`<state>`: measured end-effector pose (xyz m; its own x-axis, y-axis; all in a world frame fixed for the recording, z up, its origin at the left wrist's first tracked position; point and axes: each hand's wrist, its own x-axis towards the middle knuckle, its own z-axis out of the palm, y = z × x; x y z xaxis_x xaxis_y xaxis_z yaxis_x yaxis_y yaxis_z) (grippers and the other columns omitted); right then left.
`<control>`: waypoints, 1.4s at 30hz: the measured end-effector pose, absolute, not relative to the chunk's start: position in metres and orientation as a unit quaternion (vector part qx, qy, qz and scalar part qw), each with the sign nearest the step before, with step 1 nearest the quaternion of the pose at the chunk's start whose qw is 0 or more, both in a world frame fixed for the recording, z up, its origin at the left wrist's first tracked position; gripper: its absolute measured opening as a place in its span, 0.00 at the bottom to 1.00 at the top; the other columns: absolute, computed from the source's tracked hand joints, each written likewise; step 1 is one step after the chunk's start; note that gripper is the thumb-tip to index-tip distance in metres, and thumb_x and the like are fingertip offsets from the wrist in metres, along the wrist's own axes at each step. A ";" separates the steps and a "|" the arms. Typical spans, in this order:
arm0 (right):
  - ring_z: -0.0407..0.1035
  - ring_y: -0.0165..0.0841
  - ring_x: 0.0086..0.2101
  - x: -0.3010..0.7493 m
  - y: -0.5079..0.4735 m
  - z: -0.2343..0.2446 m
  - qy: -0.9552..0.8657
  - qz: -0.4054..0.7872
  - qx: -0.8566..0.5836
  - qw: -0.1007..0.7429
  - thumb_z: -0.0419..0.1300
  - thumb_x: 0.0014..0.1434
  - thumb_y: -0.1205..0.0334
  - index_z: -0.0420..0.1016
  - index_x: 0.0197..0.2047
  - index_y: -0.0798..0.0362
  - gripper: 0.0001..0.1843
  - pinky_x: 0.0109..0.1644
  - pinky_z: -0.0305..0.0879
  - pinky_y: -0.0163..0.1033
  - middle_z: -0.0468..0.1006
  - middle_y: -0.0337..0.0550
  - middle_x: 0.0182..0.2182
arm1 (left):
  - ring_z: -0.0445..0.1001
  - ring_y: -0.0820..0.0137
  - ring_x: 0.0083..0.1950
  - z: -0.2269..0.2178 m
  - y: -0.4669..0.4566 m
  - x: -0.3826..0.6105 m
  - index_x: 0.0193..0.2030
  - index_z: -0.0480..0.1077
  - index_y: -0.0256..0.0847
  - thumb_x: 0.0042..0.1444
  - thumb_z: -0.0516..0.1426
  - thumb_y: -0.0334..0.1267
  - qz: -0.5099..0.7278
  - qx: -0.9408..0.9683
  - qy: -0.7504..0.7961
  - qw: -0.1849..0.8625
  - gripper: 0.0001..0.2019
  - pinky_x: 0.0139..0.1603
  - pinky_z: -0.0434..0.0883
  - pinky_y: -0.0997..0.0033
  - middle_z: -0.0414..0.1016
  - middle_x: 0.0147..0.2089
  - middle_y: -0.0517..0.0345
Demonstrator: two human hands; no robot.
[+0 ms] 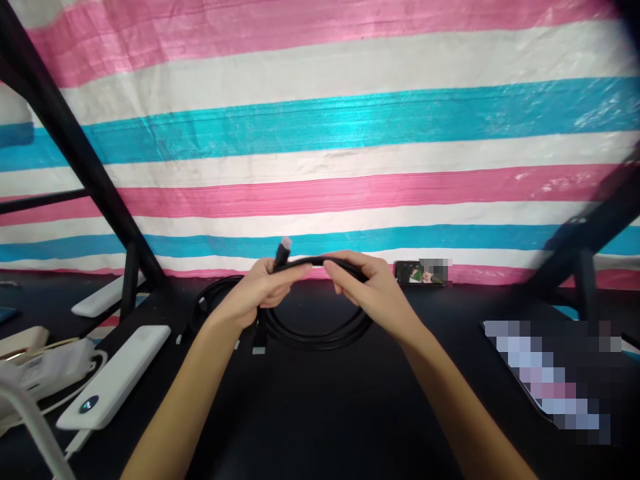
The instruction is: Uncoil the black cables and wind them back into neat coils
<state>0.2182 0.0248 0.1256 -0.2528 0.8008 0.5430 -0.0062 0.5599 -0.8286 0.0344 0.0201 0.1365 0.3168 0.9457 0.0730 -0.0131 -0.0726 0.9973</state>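
Observation:
A black cable (320, 342) with wide plugs, looking like an HDMI cable, hangs in a loose coil between my hands above the black table. My left hand (260, 287) is closed on the left side of the coil. One plug (283, 253) with a pale cap sticks up above that hand, and another plug (259, 340) points down below it. My right hand (367, 283) pinches the upper right of the coil between thumb and fingers. Behind my left wrist lies another coiled black cable (213, 293) on the table, partly hidden by my arm.
A white power bank (120, 373) and a white power strip (55, 373) with cords lie at left. A phone (420, 273) leans at the back, and a blurred-out tablet-like device (550, 380) lies at right. Black slanted posts (85, 153) flank a striped sheet (350, 127).

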 end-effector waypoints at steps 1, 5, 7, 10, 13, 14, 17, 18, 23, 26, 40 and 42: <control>0.56 0.22 0.15 0.218 0.026 0.124 -0.671 0.391 -0.284 0.562 0.62 0.59 0.58 0.76 0.40 0.54 0.10 0.18 0.52 0.29 0.66 0.33 0.18 | 0.39 0.84 0.13 0.137 0.022 0.033 0.15 0.47 0.40 0.51 0.60 0.44 0.471 0.568 0.378 0.559 0.26 0.14 0.37 0.76 0.41 0.11 0.71; 0.46 0.20 0.11 0.214 0.027 0.121 -0.559 0.446 -0.267 0.646 0.59 0.60 0.51 0.71 0.48 0.50 0.16 0.12 0.40 0.29 0.63 0.31 0.19 | 0.37 0.83 0.12 0.140 0.025 0.034 0.16 0.44 0.42 0.53 0.58 0.45 0.576 0.463 0.306 0.600 0.27 0.12 0.39 0.78 0.37 0.12 0.72; 0.44 0.19 0.11 0.213 0.026 0.120 -0.535 0.437 -0.265 0.673 0.58 0.61 0.48 0.69 0.52 0.48 0.19 0.12 0.38 0.30 0.63 0.31 0.20 | 0.37 0.83 0.12 0.141 0.025 0.037 0.17 0.44 0.42 0.53 0.58 0.45 0.580 0.446 0.300 0.612 0.26 0.11 0.40 0.79 0.37 0.12 0.73; 0.43 0.20 0.11 0.214 0.025 0.120 -0.531 0.412 -0.279 0.686 0.56 0.62 0.44 0.69 0.55 0.46 0.22 0.13 0.38 0.31 0.64 0.32 0.21 | 0.38 0.84 0.12 0.140 0.023 0.040 0.17 0.44 0.42 0.54 0.58 0.46 0.569 0.456 0.305 0.613 0.26 0.11 0.41 0.81 0.37 0.13 0.72; 0.42 0.20 0.12 0.218 0.025 0.121 -0.526 0.402 -0.294 0.689 0.54 0.62 0.41 0.71 0.54 0.49 0.25 0.13 0.38 0.32 0.63 0.33 0.22 | 0.37 0.84 0.12 0.140 0.022 0.040 0.17 0.45 0.41 0.55 0.57 0.46 0.552 0.466 0.306 0.620 0.26 0.11 0.41 0.81 0.37 0.13 0.72; 0.42 0.20 0.12 0.218 0.026 0.122 -0.524 0.406 -0.294 0.688 0.55 0.61 0.42 0.71 0.54 0.49 0.25 0.13 0.37 0.32 0.63 0.33 0.21 | 0.37 0.84 0.12 0.140 0.022 0.039 0.18 0.45 0.41 0.56 0.56 0.46 0.545 0.467 0.306 0.626 0.25 0.11 0.41 0.81 0.37 0.13 0.72; 0.41 0.20 0.11 0.221 0.026 0.124 -0.523 0.441 -0.289 0.669 0.59 0.59 0.44 0.72 0.54 0.50 0.25 0.12 0.36 0.30 0.59 0.31 0.18 | 0.36 0.84 0.12 0.139 0.023 0.038 0.18 0.45 0.41 0.57 0.55 0.46 0.523 0.468 0.300 0.646 0.25 0.11 0.40 0.81 0.37 0.13 0.72; 0.41 0.20 0.11 0.221 0.025 0.125 -0.523 0.455 -0.287 0.661 0.60 0.58 0.46 0.72 0.54 0.50 0.25 0.12 0.35 0.30 0.57 0.30 0.17 | 0.36 0.84 0.12 0.139 0.023 0.038 0.18 0.45 0.42 0.57 0.55 0.46 0.517 0.468 0.298 0.651 0.25 0.11 0.40 0.81 0.37 0.13 0.72; 0.39 0.21 0.11 0.224 0.024 0.128 -0.515 0.470 -0.278 0.661 0.63 0.57 0.49 0.74 0.52 0.52 0.23 0.11 0.35 0.28 0.50 0.26 0.13 | 0.37 0.84 0.12 0.137 0.022 0.041 0.18 0.43 0.42 0.56 0.55 0.47 0.516 0.474 0.299 0.648 0.26 0.11 0.40 0.81 0.37 0.13 0.72; 0.39 0.21 0.11 0.226 0.024 0.129 -0.515 0.470 -0.287 0.657 0.64 0.57 0.49 0.74 0.52 0.52 0.24 0.11 0.35 0.28 0.50 0.26 0.12 | 0.38 0.84 0.12 0.137 0.021 0.043 0.18 0.43 0.42 0.56 0.56 0.48 0.522 0.475 0.307 0.639 0.26 0.11 0.41 0.81 0.38 0.13 0.72; 0.39 0.20 0.12 0.232 0.028 0.131 -0.529 0.507 -0.305 0.608 0.66 0.53 0.50 0.78 0.47 0.51 0.20 0.11 0.33 0.27 0.50 0.27 0.12 | 0.39 0.83 0.11 0.143 0.019 0.039 0.18 0.52 0.40 0.57 0.43 0.61 0.439 0.445 0.225 0.748 0.27 0.12 0.42 0.79 0.40 0.13 0.71; 0.39 0.20 0.12 0.233 0.027 0.131 -0.541 0.516 -0.305 0.590 0.66 0.53 0.51 0.78 0.47 0.51 0.20 0.11 0.33 0.27 0.50 0.27 0.12 | 0.39 0.84 0.11 0.143 0.019 0.039 0.19 0.52 0.40 0.57 0.43 0.62 0.424 0.454 0.223 0.751 0.28 0.12 0.42 0.79 0.40 0.13 0.71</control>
